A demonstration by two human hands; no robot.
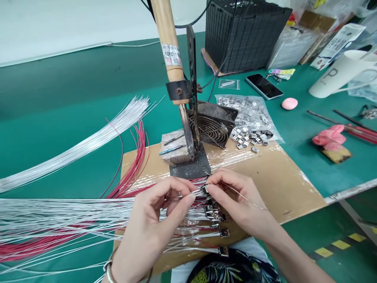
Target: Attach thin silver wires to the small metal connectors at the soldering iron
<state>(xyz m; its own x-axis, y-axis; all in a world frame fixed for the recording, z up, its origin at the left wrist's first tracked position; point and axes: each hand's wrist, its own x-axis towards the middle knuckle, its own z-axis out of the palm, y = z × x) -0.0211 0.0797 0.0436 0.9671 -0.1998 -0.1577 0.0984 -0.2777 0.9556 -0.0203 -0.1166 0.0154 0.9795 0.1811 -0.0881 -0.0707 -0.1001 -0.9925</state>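
My left hand (157,224) is closed, thumb and forefinger pinching thin white wires (191,192) at their ends. Close beside it, my right hand (238,198) grips a small black-and-metal connector (205,189) between thumb and forefinger. A thin strand of solder wire (243,196) runs across that same hand. Both hands are just in front of a wooden-handled soldering iron (167,35), clamped tip down on a stand. Under the hands lie several wired connectors (224,233), with white and red wires trailing left. Whether the pinched wires touch the connector is hard to make out.
A small fan (210,129) stands behind the iron, next to a plastic bag (250,110) and loose connectors (244,137). White wires (97,143) and red wires (134,169) lie left. A phone (264,86), mug (332,76) and black crate (238,37) are further back.
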